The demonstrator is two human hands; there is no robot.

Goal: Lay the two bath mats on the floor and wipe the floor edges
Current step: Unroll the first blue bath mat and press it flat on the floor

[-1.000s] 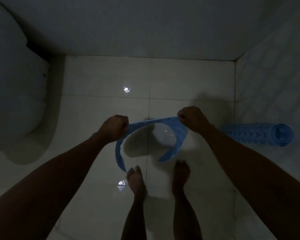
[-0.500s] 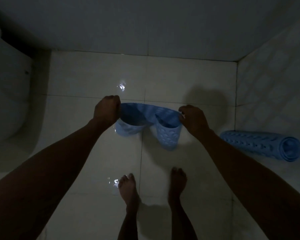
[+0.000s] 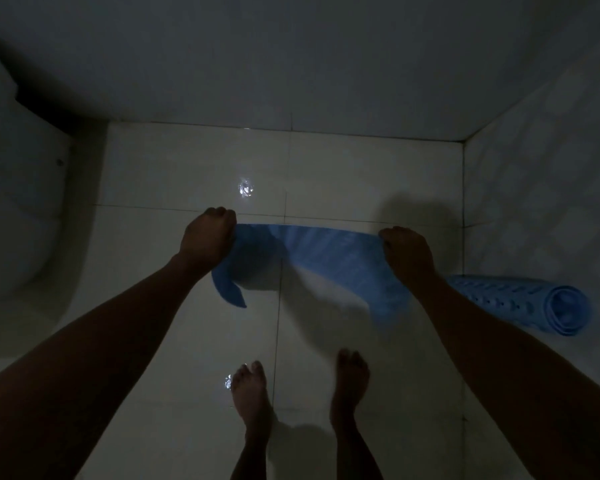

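Note:
A blue rubber bath mat (image 3: 329, 258) hangs stretched between my two hands above the white tiled floor (image 3: 174, 174). My left hand (image 3: 207, 237) grips its left corner and my right hand (image 3: 407, 252) grips its right corner. The mat's lower part droops and is blurred, with one curled end hanging below my left hand. A second blue mat (image 3: 520, 306), rolled up and full of holes, lies on the floor against the right wall, just right of my right forearm.
A white toilet (image 3: 18, 216) stands at the left. Walls close the floor at the back and right, meeting in the far right corner. My bare feet (image 3: 253, 393) stand on the tiles below the mat. Bright light spots glint on the floor.
My hands have moved further apart and the mat, folded and curled before, is now pulled out wide between them. The rolled mat has not moved.

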